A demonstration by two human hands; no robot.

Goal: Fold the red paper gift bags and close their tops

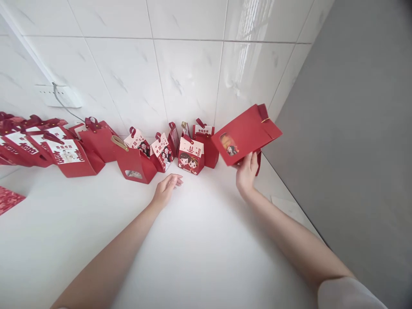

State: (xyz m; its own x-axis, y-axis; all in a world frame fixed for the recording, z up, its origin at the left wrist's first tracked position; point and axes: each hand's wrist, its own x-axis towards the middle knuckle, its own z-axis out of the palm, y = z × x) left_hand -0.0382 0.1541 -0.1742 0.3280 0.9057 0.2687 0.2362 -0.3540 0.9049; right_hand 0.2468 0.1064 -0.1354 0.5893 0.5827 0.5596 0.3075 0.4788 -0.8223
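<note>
My right hand (pixel 247 174) grips a red gift box (pixel 247 135) from below, up off the table at the right. The box is tilted, with a small clear window near its lower left corner and a dark red ribbon at its top. Part of my grip is hidden behind it. Over the table, my left hand (pixel 166 189) is loosely curled with fingers partly extended, and nothing shows in it. Just beyond it stand a small box with two cartoon faces (pixel 190 156) and a pink-topped box (pixel 163 153). A red box with a gold handle (pixel 133 163) is to their left.
Several larger red boxes with white labels (pixel 67 154) line the left side. A patterned red piece (pixel 9 199) lies at the left table edge. White tiled wall (pixel 186 77) rises behind, with a socket and cable (pixel 59 95). A grey panel (pixel 347 128) bounds the right.
</note>
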